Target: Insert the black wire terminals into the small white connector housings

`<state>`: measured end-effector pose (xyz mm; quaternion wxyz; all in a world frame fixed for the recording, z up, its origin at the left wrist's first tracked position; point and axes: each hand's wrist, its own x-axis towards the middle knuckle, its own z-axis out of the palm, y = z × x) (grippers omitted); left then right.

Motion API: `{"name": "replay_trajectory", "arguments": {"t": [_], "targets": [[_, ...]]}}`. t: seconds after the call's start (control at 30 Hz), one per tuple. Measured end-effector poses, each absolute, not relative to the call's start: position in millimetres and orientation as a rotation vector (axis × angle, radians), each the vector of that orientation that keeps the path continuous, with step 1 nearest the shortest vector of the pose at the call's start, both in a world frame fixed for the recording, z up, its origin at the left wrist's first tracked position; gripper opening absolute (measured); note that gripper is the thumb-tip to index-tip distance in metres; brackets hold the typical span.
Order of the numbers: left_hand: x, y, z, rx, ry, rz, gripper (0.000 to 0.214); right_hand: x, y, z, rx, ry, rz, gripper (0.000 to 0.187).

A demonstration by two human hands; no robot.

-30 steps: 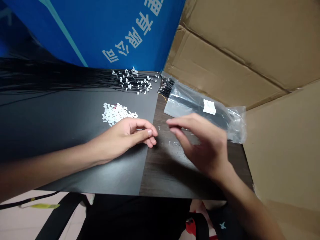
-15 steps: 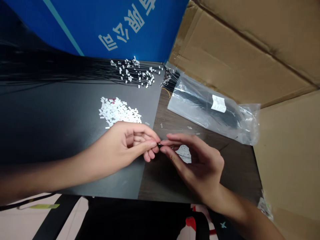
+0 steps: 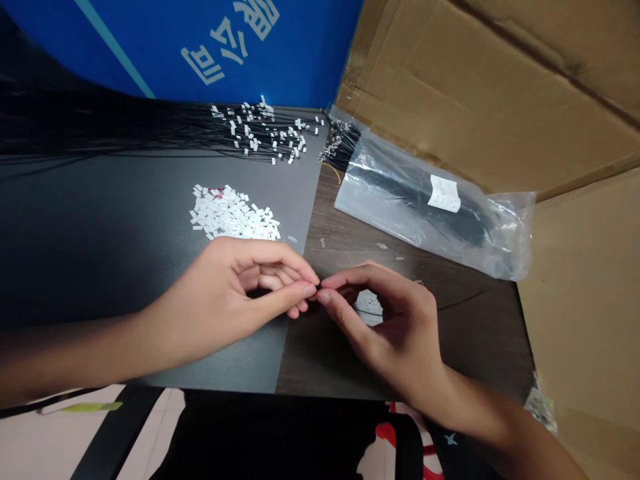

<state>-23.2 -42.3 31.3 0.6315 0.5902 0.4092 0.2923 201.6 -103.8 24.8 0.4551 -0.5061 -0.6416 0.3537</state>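
Note:
My left hand [image 3: 255, 280] is closed in a pinch of thumb and forefinger, over something too small and covered to make out. Tip to tip with it, my right hand [image 3: 385, 320] pinches a thin black wire [image 3: 369, 312], whose line shows in the gap under the palm and again to the right over the wood. A tiny dark bit shows between the two sets of fingertips. Just beyond my left hand lies a heap of small white connectors [image 3: 233, 212]. Farther back, a bundle of black wires [image 3: 165, 130] has white connectors on its ends.
A clear plastic bag [image 3: 400, 200] of black wires with bare metal ends lies at the back right. Cardboard [image 3: 480, 87] walls the right side, and a blue panel [image 3: 280, 60] stands behind. Small clear bits [image 3: 382, 246] are scattered on the dark wood surface [image 3: 315, 360].
The view has shifted slightly. My hands stay pinched tip to tip; the small white speck seen earlier at the left fingertips is now covered. My right fingers curl a little more.

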Motion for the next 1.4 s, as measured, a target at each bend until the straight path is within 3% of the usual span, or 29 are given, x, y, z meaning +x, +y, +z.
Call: {"name": "replay_trajectory", "arguments": {"t": [0.13, 0.33, 0.47, 0.77, 1.13, 1.4], "targets": [[-21.7, -39.0, 32.8, 1.313, 0.912, 0.598, 0.005, 202.2, -102.7, 31.9, -1.264, -1.559, 0.986, 0.008], [-22.6, -32.3, 25.4, 1.194, 0.832, 0.576, 0.007, 207.6, -90.7, 35.6, -1.175, -1.143, 1.605, 0.015], [-25.8, -27.0, 21.8, 1.277, 0.816, 0.603, 0.009, 210.1, -86.0, 31.7, -1.146, -0.973, 1.791, 0.02], [-27.9, -25.0, 19.0, 1.187, 0.78, 0.588, 0.021, 208.5, -86.3, 30.5, -1.092, -0.978, 1.803, 0.02], [-26.8, -25.6, 20.0, 1.116, 0.745, 0.586, 0.003, 209.1, -86.7, 33.4, -1.081, -0.989, 1.793, 0.02], [-25.6, -24.8, 15.2, 1.085, 0.813, 0.618, 0.013, 210.7, -87.0, 33.7, -1.102, -1.041, 1.773, 0.021]]}}
